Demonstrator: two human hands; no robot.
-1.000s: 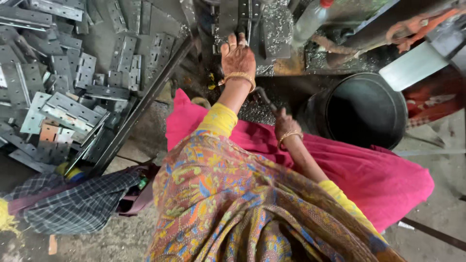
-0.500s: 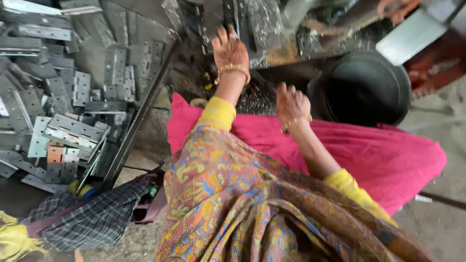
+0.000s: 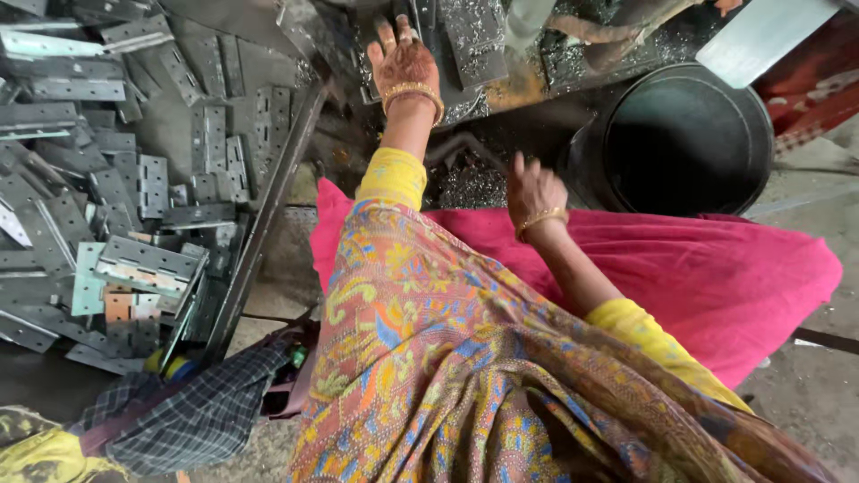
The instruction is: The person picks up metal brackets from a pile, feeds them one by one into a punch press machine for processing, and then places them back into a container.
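Since the earlier frames the left hand (image 3: 404,64) has pushed further up onto the machine bed, and the right hand (image 3: 532,186) has lifted a little off the pink cloth (image 3: 716,268); it shows motion blur.

Head view: left hand lies flat, fingers spread, palm down on a dark metal plate (image 3: 474,40) on the shaving-strewn bed. Whether it grips the plate or only rests on it, cannot tell. Right hand hovers loosely curled over a heap of metal shavings (image 3: 465,179), holding nothing visible; too blurred to call open or closed. Hands are well apart, left ahead of right.

Left of the person, a big pile of grey steel hinges (image 3: 143,264) lies against a long angle bar (image 3: 268,206). Black bucket (image 3: 684,139) stands right of the bed.

Handling, as a judgement: the plate looks stiff, thin, fairly heavy for its size, probably oily and sharp-edged. Best pinched by the long flat faces, away from cut edges and shavings.
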